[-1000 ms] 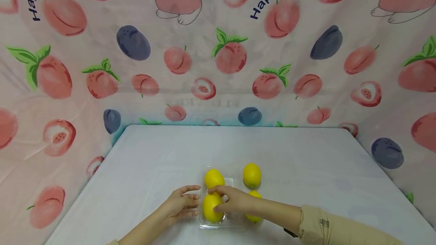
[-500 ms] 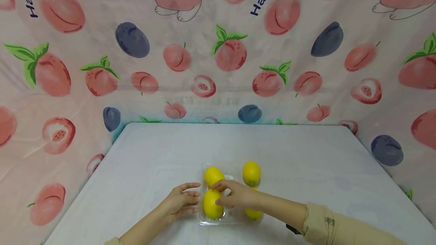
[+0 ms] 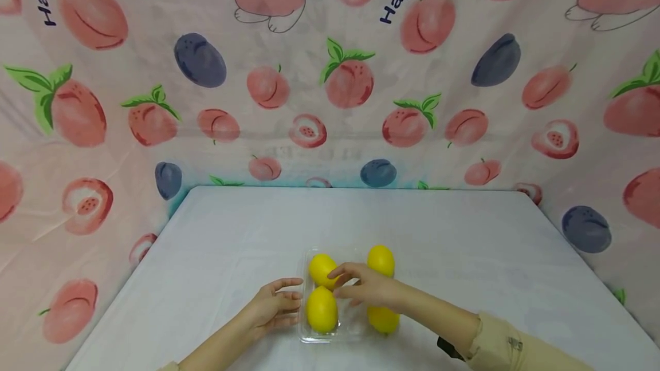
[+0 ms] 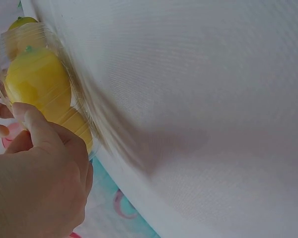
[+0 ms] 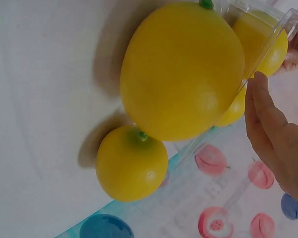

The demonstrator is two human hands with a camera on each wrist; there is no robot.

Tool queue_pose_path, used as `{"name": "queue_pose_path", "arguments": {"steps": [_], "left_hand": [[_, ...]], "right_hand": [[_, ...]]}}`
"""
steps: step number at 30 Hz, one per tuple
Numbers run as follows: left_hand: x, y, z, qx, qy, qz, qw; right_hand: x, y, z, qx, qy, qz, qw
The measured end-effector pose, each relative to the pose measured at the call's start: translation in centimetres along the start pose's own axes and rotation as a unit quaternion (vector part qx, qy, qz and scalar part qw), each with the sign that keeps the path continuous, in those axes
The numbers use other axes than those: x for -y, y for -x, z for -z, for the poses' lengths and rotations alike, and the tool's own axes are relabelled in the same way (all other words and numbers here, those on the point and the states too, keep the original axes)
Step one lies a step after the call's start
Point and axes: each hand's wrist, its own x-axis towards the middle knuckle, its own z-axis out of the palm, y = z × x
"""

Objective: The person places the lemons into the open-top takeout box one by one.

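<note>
A clear plastic box (image 3: 356, 325) holds two yellow lemons in its left half, a near lemon (image 3: 322, 310) and a far lemon (image 3: 321, 268). Two more sit just right of the box, a back lemon (image 3: 381, 259) and a front lemon (image 3: 384, 322) partly hidden by my right wrist. My left hand (image 3: 274, 304) rests its loosely extended fingers at the box's left wall. Over the box hovers my right hand (image 3: 367, 286), fingers relaxed and apart from the near lemon, nothing in its grasp. The right wrist view shows this hand (image 5: 278, 129) beside the box's rim.
A white-covered table (image 3: 232, 228) extends behind and to both sides of the box. A fruit-printed cloth (image 3: 309, 73) hangs along its back and sides.
My right hand has let go of the near lemon in the box and lifted away up and to the right. The left hand has stayed at the box's wall.
</note>
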Motion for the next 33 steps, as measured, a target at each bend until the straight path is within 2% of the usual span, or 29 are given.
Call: {"name": "queue_pose_path", "arguments": {"steps": [11, 18, 24, 33], "left_hand": [[0.1, -0.2, 0.1, -0.003, 0.002, -0.001, 1.0], [0.1, -0.2, 0.0, -0.006, 0.001, 0.002, 1.0], [0.2, -0.1, 0.0, -0.007, 0.002, 0.003, 1.0], [0.1, -0.1, 0.1, -0.007, -0.003, -0.003, 1.0]], "right_hand": [[0.2, 0.5, 2.1, -0.035, -0.041, 0.002, 0.9985], [-1.0, 0.3, 3.9, -0.063, -0.056, -0.006, 0.9964], [-1.7, 0.4, 5.2, -0.066, -0.076, 0.003, 0.9949], [-3.0, 0.5, 7.7, -0.077, -0.107, -0.017, 0.9911]]}}
